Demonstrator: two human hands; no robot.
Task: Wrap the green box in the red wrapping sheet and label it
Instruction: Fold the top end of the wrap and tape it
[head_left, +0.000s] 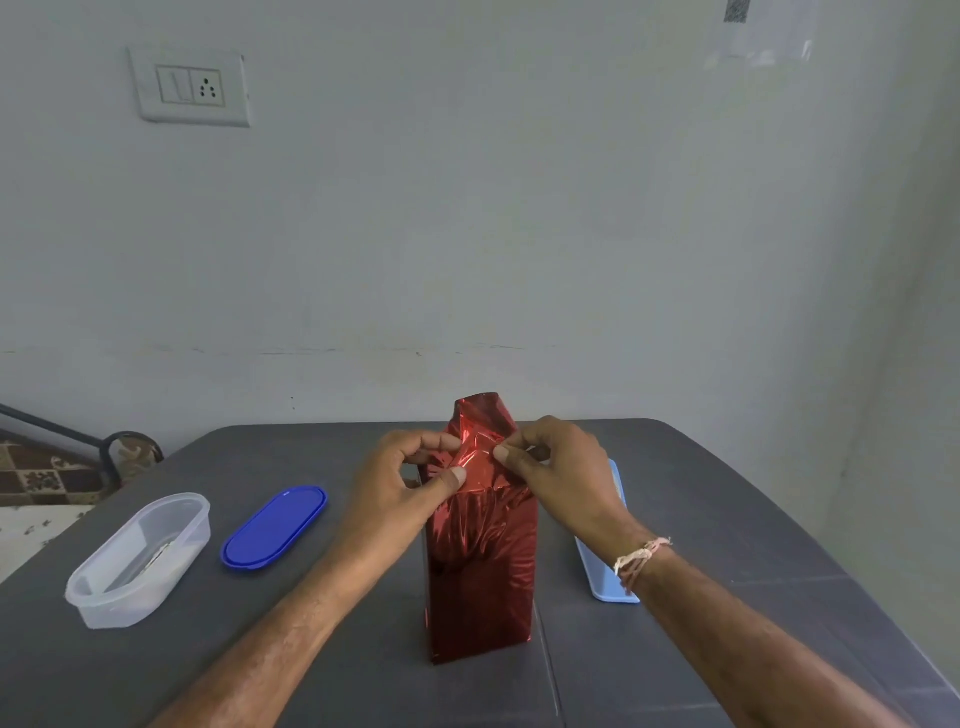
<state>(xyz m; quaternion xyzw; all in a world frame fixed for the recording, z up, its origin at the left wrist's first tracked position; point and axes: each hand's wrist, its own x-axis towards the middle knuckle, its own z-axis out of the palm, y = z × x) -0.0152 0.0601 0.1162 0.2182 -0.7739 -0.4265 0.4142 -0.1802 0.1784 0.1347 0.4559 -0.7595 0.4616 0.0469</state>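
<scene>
Your sheet (480, 571) stands as a tall upright red parcel on the dark bench (727, 519), at its middle and close to you. The box is covered all round by the foil, so its own surface cannot be seen. The lower part of the foil is drawn fairly smooth. The top is loose and crumpled, rising to a narrower open neck above your fingers.

Your left grip (410, 478) is clamped on the sheet at the upper left of the parcel. The thumb is pressed flat against a fold and the forefinger is curled over from behind. Your right grip (561, 467) is clamped on the same bunched foil from the other side, with the thumb tip meeting the fold just beside your left thumb and the other fingers curled in. A pale thread band (641, 558) sits on your right wrist.

To your left lies a clear oval tub (137, 561), open at the top. Something pale and thin lies on its floor, but it is too faint to tell what. Its blue lid (274, 527) lies flat on the bench between the tub and the parcel, apart from both.

To your right, just beside the parcel and partly behind your right wrist, lies a light-blue tray (608, 577). Your arm hides most of it, so you cannot tell what it holds.

A socket plate (189, 88) is on the wall (519, 208) behind the bench, high on the left.
</scene>
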